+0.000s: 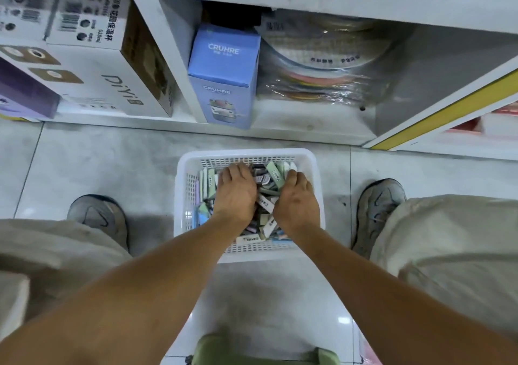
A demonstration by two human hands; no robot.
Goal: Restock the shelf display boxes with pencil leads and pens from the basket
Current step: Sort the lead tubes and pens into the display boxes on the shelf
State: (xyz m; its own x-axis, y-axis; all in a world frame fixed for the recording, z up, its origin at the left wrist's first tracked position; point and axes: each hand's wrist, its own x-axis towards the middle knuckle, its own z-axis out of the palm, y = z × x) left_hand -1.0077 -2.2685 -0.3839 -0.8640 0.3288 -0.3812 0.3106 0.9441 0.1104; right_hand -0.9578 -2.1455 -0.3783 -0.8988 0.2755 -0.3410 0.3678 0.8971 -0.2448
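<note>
A white plastic mesh basket (193,168) stands on the floor between my feet. It is full of several small pastel pencil lead packs (273,172). Both hands reach down into it. My left hand (235,193) lies over the packs at the basket's middle, fingers curled down among them. My right hand (297,202) is beside it on the right, fingers curled into the pile near a green pack. The fingertips of both hands are hidden, so whether they hold any pack is unclear.
The bottom shelf (308,129) faces me, holding a blue CRUHRE box (224,70), white boxes (92,64) on the left and wrapped round plates (322,56). My shoes (98,218) flank the basket on grey floor tiles. A green item (224,350) sits below.
</note>
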